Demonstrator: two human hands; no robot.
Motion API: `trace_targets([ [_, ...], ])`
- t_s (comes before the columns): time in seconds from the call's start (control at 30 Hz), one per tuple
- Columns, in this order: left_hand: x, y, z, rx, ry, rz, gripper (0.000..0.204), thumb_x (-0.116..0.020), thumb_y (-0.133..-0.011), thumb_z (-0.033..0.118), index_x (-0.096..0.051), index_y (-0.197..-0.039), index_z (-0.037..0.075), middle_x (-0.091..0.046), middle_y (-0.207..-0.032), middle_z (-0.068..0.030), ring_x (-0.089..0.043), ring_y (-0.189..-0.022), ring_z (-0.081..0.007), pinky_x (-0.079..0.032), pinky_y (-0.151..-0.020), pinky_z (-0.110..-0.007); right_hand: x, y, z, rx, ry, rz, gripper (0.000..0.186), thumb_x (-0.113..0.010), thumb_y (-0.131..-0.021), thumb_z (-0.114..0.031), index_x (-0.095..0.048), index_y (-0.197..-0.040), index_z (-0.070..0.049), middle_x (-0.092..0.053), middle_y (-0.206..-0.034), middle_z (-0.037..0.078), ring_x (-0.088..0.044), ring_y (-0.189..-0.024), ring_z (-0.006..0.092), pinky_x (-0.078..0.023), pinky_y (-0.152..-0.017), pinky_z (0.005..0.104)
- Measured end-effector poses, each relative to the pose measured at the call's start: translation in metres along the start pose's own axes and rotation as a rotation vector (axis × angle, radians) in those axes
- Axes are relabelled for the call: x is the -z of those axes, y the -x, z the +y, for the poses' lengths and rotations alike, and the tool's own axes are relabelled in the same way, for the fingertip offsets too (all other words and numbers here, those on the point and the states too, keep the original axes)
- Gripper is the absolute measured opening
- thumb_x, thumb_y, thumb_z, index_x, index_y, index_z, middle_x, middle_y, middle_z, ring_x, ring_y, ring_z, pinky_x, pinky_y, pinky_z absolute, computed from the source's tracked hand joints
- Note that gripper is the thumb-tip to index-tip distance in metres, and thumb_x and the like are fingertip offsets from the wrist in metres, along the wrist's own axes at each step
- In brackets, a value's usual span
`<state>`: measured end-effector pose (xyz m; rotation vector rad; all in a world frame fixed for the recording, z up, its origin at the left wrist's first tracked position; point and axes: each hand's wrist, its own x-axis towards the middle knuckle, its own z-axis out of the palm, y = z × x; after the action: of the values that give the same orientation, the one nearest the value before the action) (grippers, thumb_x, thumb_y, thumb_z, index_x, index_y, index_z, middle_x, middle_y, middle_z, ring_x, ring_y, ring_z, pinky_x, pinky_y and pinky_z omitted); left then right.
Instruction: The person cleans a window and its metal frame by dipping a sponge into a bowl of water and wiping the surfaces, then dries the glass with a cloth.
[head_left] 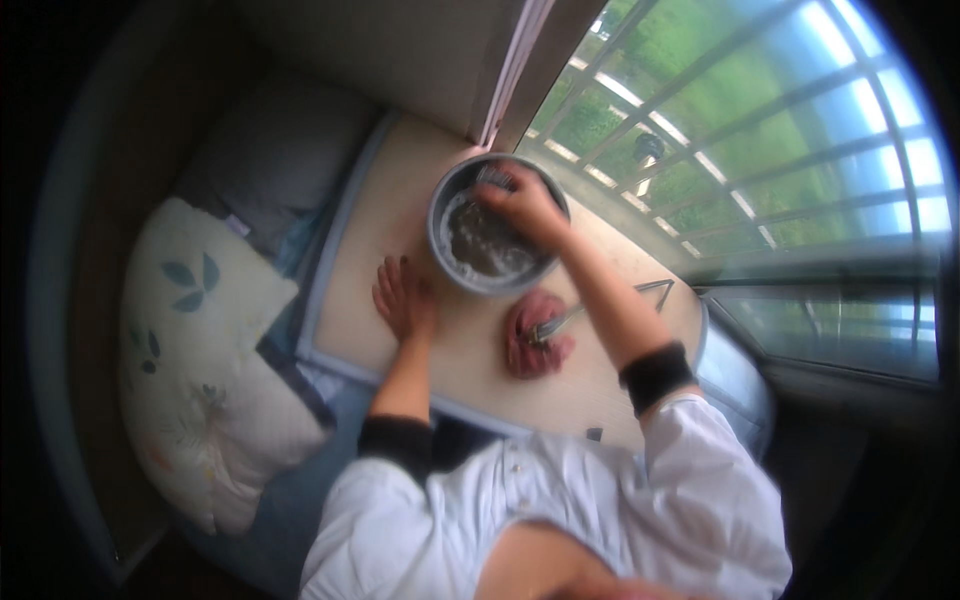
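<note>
A grey round basin stands on the small table, holding murky water with foam on it. My right hand reaches over its far right side, fingers closed around a small silvery ribbed thing whose kind I cannot make out. To the left of the basin, my left hand lies flat on the tabletop with its fingers apart, holding nothing. Nearer to me, a crumpled pinkish-red cloth rests on the table. A thin metal tool lies across it, partly hidden behind my right forearm.
The pale tabletop has a grey-blue rim. A barred window borders it at the right. On the left are a white leaf-patterned cushion and a dark grey cushion. A small dark piece lies by the near edge.
</note>
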<state>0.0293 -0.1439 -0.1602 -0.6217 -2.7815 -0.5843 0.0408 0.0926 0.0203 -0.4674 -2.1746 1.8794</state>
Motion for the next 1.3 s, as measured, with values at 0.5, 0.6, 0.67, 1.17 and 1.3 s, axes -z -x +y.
trace_targets([
  [0.5,-0.003,0.002,-0.008,-0.043,-0.027,-0.004,0.057,-0.044,-0.093,0.031,-0.034,-0.147,0.017,-0.028,-0.154,-0.0088,-0.023,-0.143,-0.0278,-0.014,-0.116,-0.048,0.08,-0.037,-0.198,0.279,0.54,0.042,0.035,-0.071,-0.082,-0.019,-0.058,-0.113,-0.009,-0.069,-0.088,0.012,-0.067,-0.077,0.023,-0.055,-0.069,0.0371],
  [0.6,-0.003,0.006,-0.006,-0.04,-0.002,-0.023,0.057,-0.045,-0.093,0.03,-0.033,-0.147,0.016,-0.028,-0.154,-0.0096,-0.023,-0.143,-0.028,-0.013,-0.116,-0.049,0.114,-0.076,-0.349,1.014,0.916,0.399,0.023,-0.061,-0.09,-0.02,-0.06,-0.112,-0.011,-0.067,-0.088,0.009,-0.066,-0.077,0.018,-0.056,-0.068,0.0342],
  [0.67,0.0,0.008,-0.005,-0.005,-0.014,-0.084,0.057,-0.045,-0.093,0.03,-0.034,-0.147,0.015,-0.029,-0.154,-0.0104,-0.024,-0.143,-0.0285,-0.014,-0.115,-0.049,0.127,-0.091,-0.443,1.025,1.103,0.508,0.019,-0.051,-0.097,-0.021,-0.059,-0.109,-0.009,-0.063,-0.096,0.008,-0.062,-0.082,0.0148,-0.056,-0.067,0.0309],
  [1.17,0.003,0.005,-0.006,-0.04,0.05,-0.002,0.057,-0.046,-0.093,0.029,-0.035,-0.147,0.017,-0.028,-0.154,-0.0099,-0.025,-0.142,-0.0301,-0.015,-0.114,-0.052,0.103,-0.111,-0.19,1.296,2.244,0.408,0.031,-0.06,-0.082,-0.029,-0.063,-0.111,-0.018,-0.058,-0.118,0.004,-0.051,-0.109,0.0271,-0.051,-0.078,0.0396],
  [1.3,0.002,0.005,-0.006,-0.028,0.068,-0.018,0.058,-0.047,-0.093,0.028,-0.033,-0.148,0.017,-0.029,-0.154,-0.0099,-0.025,-0.142,-0.0311,-0.014,-0.114,-0.052,0.132,-0.117,-0.312,1.052,1.617,0.609,0.019,-0.057,-0.09,-0.025,-0.064,-0.104,-0.013,-0.066,-0.096,0.011,-0.061,-0.077,0.0242,-0.048,-0.062,0.0394],
])
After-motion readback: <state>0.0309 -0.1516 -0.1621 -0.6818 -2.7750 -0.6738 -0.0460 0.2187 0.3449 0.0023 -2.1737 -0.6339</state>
